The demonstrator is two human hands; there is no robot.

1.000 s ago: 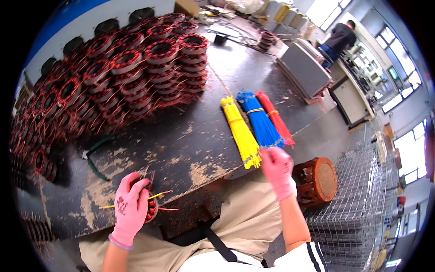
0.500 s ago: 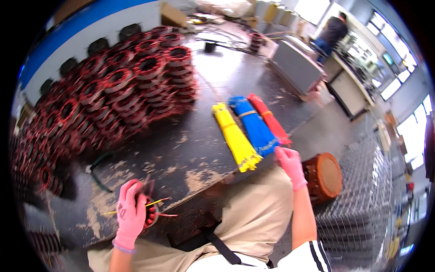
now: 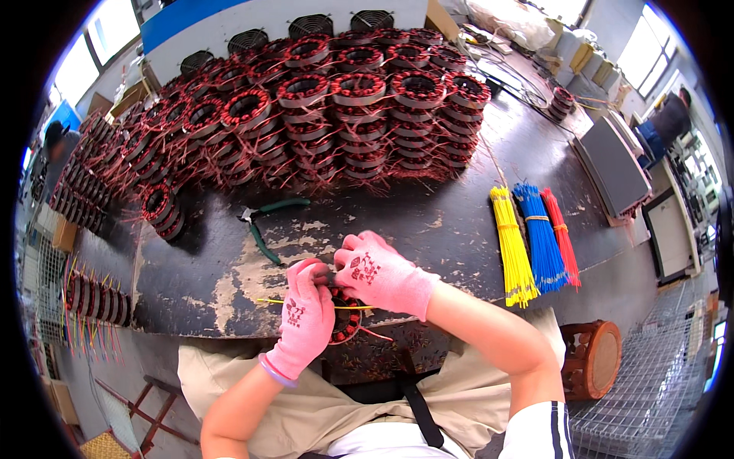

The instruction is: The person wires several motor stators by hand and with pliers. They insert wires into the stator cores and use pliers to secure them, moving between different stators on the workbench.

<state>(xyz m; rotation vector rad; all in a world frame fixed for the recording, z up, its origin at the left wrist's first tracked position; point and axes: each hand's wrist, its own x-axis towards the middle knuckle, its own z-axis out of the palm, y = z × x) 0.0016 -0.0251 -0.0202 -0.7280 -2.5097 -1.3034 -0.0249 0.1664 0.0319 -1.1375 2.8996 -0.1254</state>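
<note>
Both hands wear pink gloves and meet at the near edge of the dark worktable. My left hand grips a round motor stator with copper windings, held against the table edge over my lap. My right hand rests on top of the stator, fingers pinched on something small that I cannot make out. A thin yellow sleeve sticks out leftward from the stator. Red wire ends hang below it.
Green-handled pliers lie just beyond my hands. Bundles of yellow, blue and red sleeves lie to the right. Several stacked stators fill the far table. A stool stands at right.
My right hand has come back from the yellow sleeve bundle at the right to the stator, where it now meets my left hand. The view has swung leftward.
</note>
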